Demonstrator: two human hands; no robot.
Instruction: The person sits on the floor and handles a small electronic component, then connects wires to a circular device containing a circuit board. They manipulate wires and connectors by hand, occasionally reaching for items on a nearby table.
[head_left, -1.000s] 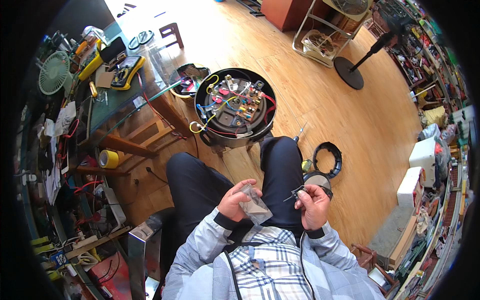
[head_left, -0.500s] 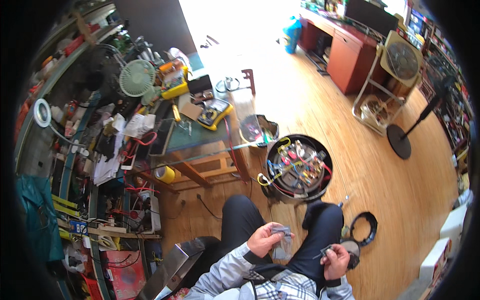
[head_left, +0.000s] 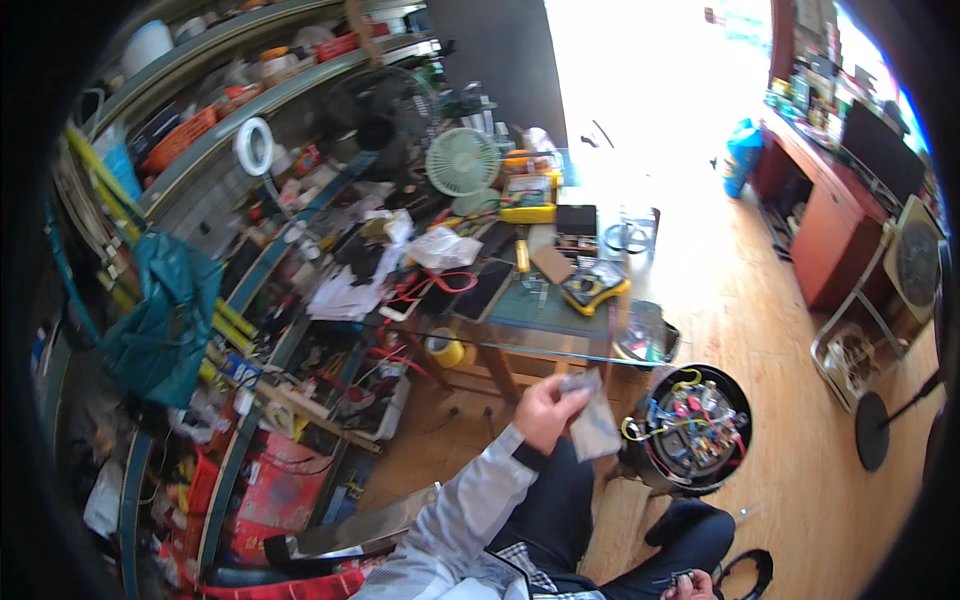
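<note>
My left hand [head_left: 545, 418] is raised in front of my knee, pinching a small clear plastic bag [head_left: 596, 432] by its top. The bag hangs down with something greyish in it that I cannot make out. Low at the bottom edge, my right hand [head_left: 692, 587] is closed on a small dark part [head_left: 680, 577], partly cut off by the frame. Beyond my feet stands a round black housing [head_left: 741, 398], its open top full of coloured wires and small components. A black ring [head_left: 768, 572] lies on the floor beside my right hand.
Ahead is a glass-topped table [head_left: 540, 312] with a yellow multimeter [head_left: 597, 288], a green fan [head_left: 463, 162] and a phone [head_left: 487, 290]. Cluttered shelves [head_left: 210, 150] fill the left side. To the right are a red-brown desk [head_left: 825, 240] and a fan stand base [head_left: 872, 430].
My view has swung left. My left hand has lifted the plastic bag forward, away from my lap toward the table. My right hand stays low, still closed on the small part.
</note>
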